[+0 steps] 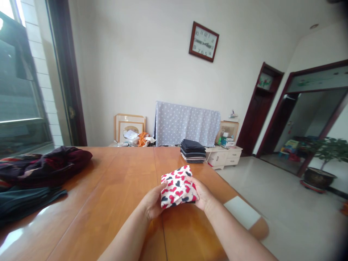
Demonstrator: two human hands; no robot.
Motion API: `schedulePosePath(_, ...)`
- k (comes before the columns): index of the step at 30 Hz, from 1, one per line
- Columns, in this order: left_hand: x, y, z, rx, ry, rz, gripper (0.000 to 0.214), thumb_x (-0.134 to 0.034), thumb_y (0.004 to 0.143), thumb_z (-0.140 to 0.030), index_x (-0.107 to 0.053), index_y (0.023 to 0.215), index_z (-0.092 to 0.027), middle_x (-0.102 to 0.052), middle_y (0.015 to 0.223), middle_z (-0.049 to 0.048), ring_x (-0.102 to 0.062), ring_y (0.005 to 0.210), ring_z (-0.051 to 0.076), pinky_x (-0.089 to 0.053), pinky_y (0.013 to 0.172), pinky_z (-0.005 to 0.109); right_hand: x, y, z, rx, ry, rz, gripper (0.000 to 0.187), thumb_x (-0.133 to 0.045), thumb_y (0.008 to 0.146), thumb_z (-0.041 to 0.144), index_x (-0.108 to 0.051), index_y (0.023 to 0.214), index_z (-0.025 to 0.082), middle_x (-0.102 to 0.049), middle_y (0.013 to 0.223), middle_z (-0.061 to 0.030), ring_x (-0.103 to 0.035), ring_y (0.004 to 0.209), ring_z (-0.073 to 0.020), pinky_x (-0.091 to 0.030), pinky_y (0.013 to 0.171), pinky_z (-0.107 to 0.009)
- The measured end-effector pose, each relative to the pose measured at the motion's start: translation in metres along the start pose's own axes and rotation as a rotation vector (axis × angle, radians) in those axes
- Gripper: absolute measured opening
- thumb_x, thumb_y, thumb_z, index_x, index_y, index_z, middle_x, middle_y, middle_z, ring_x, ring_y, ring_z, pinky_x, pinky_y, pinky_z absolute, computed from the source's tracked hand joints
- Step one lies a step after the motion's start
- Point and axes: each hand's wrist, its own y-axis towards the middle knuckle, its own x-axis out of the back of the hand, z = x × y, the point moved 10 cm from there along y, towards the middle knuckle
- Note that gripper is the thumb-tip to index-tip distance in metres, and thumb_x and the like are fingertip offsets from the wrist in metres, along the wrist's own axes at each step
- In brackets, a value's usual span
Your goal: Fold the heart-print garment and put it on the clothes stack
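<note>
A folded white cloth garment [178, 188] printed with red and black hearts is held up over the wooden table [122, 181]. My left hand [155, 201] grips its left side, the thumb lying on top. On the right edge my right hand [201, 194] closes around it, thumb also on the upper face. Fingers beneath the cloth are hidden. A sliver of dark fabric shows under its lower right edge. Beyond it, near the table's far edge, stands a neat stack of folded dark clothes [193, 150].
Rumpled dark clothes [49, 165] lie at the table's left, with a dark teal garment [27, 201] in front. A pale sheet [241, 212] rests by the right edge. Behind stand a polka-dot covered object [187, 123] and a white cabinet [224, 157]. A potted plant [319, 177] is at right.
</note>
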Motion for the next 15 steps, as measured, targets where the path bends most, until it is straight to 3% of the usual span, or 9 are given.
schedulePosePath(3,0.015,0.006,-0.003,-0.060,0.010,-0.103,0.031,-0.076,0.082,-0.022,-0.059,0.108,-0.017,-0.075,0.103,0.0127,-0.074,0.081,0.023,-0.062,0.082,0.038,0.008,0.003,-0.005,-0.030,0.002,-0.035,0.040,-0.071,0.080,0.044,-0.067,0.108,0.017,-0.077,0.102,-0.0122,-0.075,0.091,-0.0261,-0.062,0.079,-0.039)
schedulePosePath(6,0.024,0.010,-0.002,-0.066,0.040,-0.158,0.027,-0.073,0.080,-0.014,-0.058,0.102,-0.018,-0.074,0.098,0.0112,-0.075,0.079,0.023,-0.063,0.078,0.038,0.014,0.007,-0.006,0.005,-0.011,-0.025,0.037,-0.075,0.076,0.037,-0.066,0.105,0.016,-0.077,0.096,-0.0116,-0.075,0.089,-0.0265,-0.062,0.079,-0.040)
schedulePosePath(11,0.025,0.007,-0.005,-0.075,0.096,-0.197,0.031,-0.071,0.075,-0.009,-0.057,0.101,-0.018,-0.074,0.095,0.0118,-0.075,0.078,0.025,-0.063,0.076,0.042,0.029,0.013,-0.014,0.045,-0.037,-0.059,0.033,-0.076,0.070,0.027,-0.064,0.099,0.017,-0.077,0.088,-0.0096,-0.075,0.082,-0.0260,-0.062,0.076,-0.041)
schedulePosePath(15,0.020,-0.001,-0.008,-0.079,0.131,-0.198,0.039,-0.077,0.072,-0.016,-0.060,0.107,-0.019,-0.076,0.098,0.0144,-0.075,0.083,0.031,-0.062,0.077,0.049,0.027,0.009,-0.016,0.035,-0.056,0.014,0.036,-0.072,0.064,0.021,-0.065,0.099,0.017,-0.076,0.085,-0.0080,-0.073,0.080,-0.0254,-0.060,0.074,-0.039)
